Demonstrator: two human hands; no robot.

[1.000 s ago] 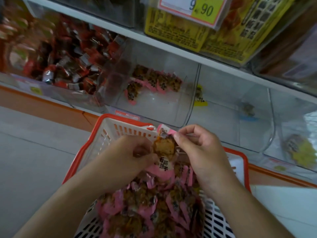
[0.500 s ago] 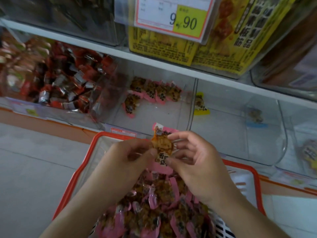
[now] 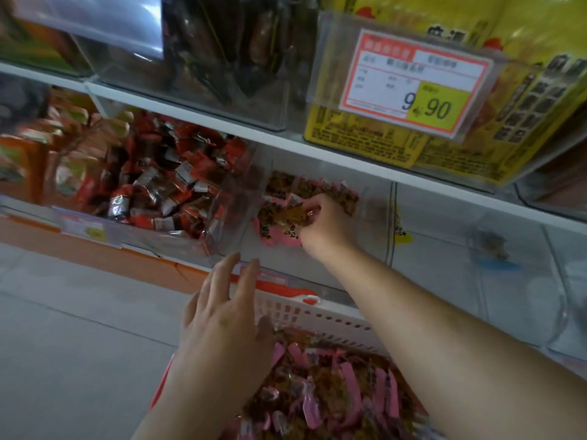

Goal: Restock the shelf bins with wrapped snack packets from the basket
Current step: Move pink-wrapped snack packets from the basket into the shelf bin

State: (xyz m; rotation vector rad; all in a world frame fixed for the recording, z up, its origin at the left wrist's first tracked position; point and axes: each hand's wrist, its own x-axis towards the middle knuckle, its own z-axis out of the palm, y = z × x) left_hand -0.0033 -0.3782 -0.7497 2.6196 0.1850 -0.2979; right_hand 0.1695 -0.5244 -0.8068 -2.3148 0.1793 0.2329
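Right-hand grip (image 3: 320, 223) pinches a pink-wrapped snack packet (image 3: 290, 217) inside the clear shelf bin (image 3: 374, 198), among the few already there; the left hand (image 3: 222, 315) hovers spread over the basket (image 3: 317, 315). Placing is underway; release should follow, then another pick. White shelf, tiled floor.

The right hand (image 3: 320, 225) reaches to mid-frame on an outstretched forearm, fingers curled in a pinch. The left hand (image 3: 219, 315) hovers lower centre, fingers straight and spread.
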